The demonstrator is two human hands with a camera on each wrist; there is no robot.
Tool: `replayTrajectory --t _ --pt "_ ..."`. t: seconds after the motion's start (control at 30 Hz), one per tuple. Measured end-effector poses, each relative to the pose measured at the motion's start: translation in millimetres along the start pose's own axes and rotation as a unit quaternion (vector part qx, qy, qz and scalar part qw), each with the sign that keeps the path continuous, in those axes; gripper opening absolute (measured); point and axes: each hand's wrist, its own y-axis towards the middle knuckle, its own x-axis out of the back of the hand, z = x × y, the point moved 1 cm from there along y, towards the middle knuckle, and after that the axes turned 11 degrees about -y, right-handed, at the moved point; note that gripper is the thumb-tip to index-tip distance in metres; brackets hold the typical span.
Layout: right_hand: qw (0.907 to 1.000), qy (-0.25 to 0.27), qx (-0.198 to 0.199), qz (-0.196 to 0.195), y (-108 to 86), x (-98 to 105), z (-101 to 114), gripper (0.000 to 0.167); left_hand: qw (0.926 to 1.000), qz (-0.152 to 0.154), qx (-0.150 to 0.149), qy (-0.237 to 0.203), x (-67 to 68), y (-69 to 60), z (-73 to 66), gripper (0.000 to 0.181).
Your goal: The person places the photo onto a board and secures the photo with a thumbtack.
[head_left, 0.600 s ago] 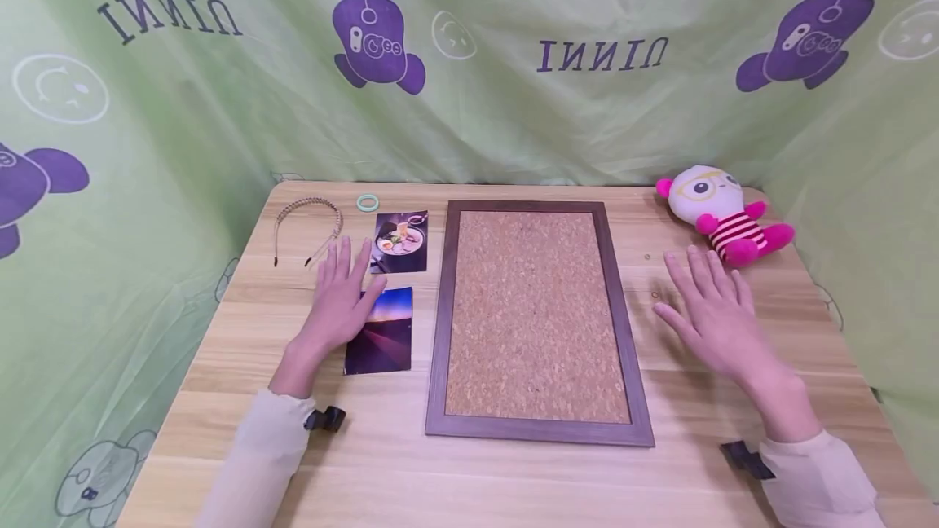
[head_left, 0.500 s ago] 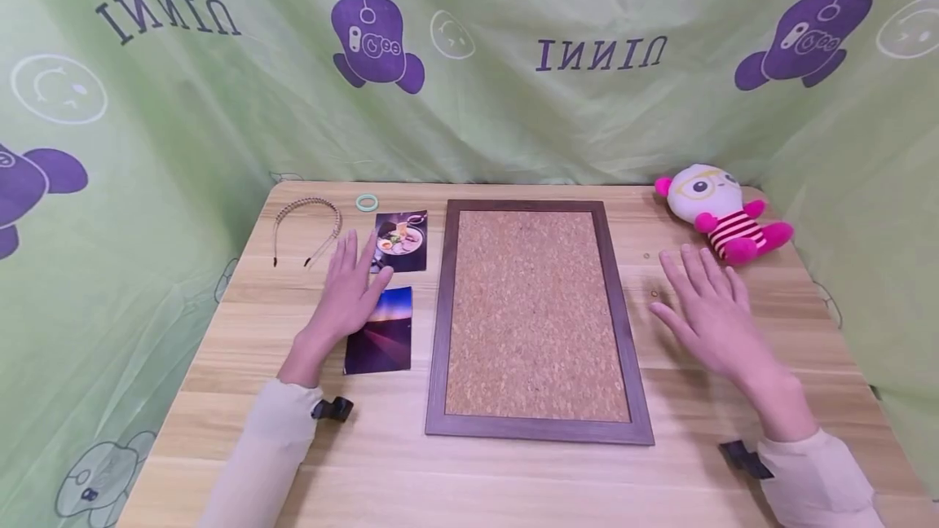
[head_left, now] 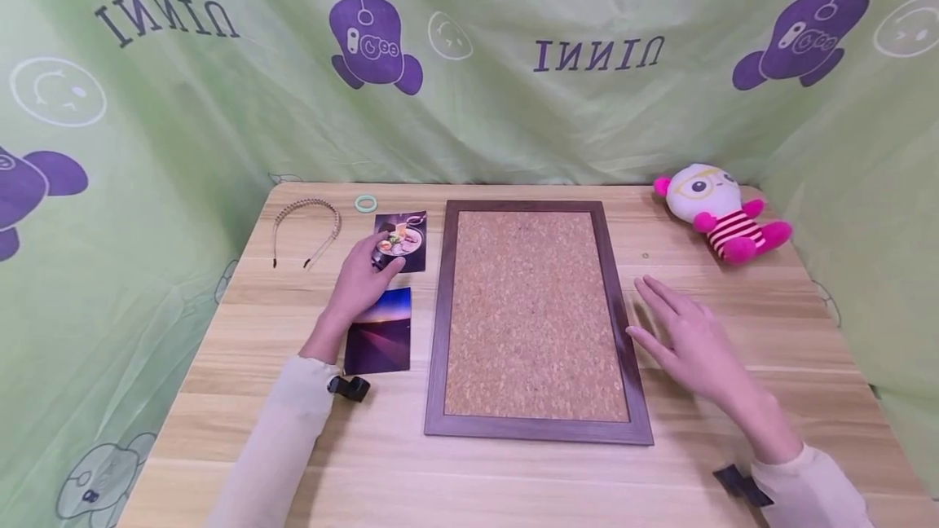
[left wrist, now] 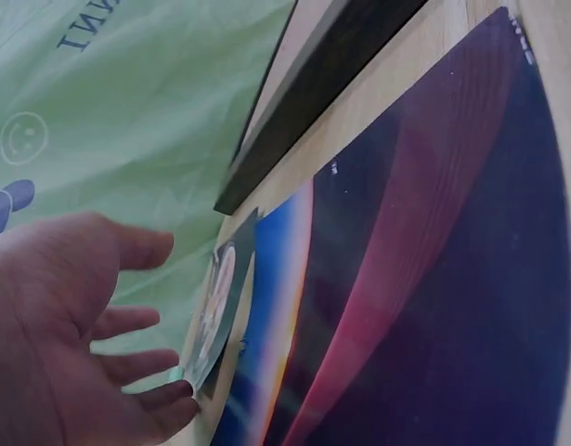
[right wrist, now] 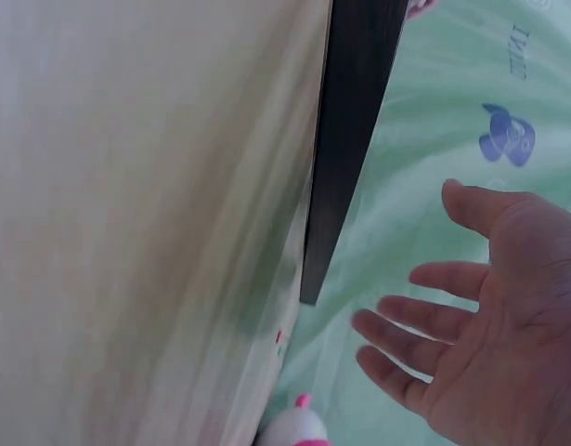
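My left hand (head_left: pixel 359 282) is over the left edge of a photo of a ramen bowl (head_left: pixel 411 259), with fingers slightly bent and apart. In the left wrist view that hand (left wrist: pixel 90 325) has nothing between thumb and fingers; whether its fingertips touch the photo I cannot tell. Just nearer lies a sunset road photo (head_left: pixel 381 341). My right hand (head_left: pixel 689 349) hovers beside the right edge of a dark-framed corkboard (head_left: pixel 539 316). The right wrist view shows this hand (right wrist: pixel 489 316) with fingers spread and nothing held.
A beaded headband (head_left: pixel 306 204) and a mint-green ring (head_left: pixel 365 204) lie at the back left. One tiny ring-like item (head_left: pixel 645 256) sits right of the board. A pink-and-white plush toy (head_left: pixel 722 214) lies at the back right, before green curtains (head_left: pixel 484 129).
My left hand has moved right onto the ramen photo, its fingers bending. The right hand has shifted left and nearer, toward the frame's edge, and now covers one tiny item.
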Motion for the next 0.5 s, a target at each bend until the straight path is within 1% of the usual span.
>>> replayTrajectory --t 0.03,0.17,0.23,0.3,0.37,0.5 --pt "1.0 0.006 -0.002 0.005 -0.9 0 3 0.078 0.9999 -0.01 0.012 -0.003 -0.7 1.0 -2.9 0.065" --pt "0.9988 0.031 -0.015 0.033 -2.3 0 11 0.07 0.996 -0.081 0.037 -0.009 -4.5 5.8 -2.7 0.063" --pt "0.9977 0.043 -0.021 0.047 -2.0 -2 14 0.067 0.9931 -0.101 0.058 -0.004 -5.9 8.4 -2.5 0.065" --pt "0.9969 0.052 -0.023 0.055 -1.6 -4 16 0.064 0.9909 -0.108 0.08 0.002 -7.3 10.4 -1.7 0.069" --pt "0.9961 0.06 -0.027 0.06 -1.3 -6 17 0.062 0.9897 -0.103 0.099 0.012 -8.6 12.0 -1.0 0.074" --pt "0.9951 0.078 -0.029 0.053 -0.8 -10 16 0.057 0.9874 -0.097 0.12 0.035 -9.1 13.0 0.3 0.082"
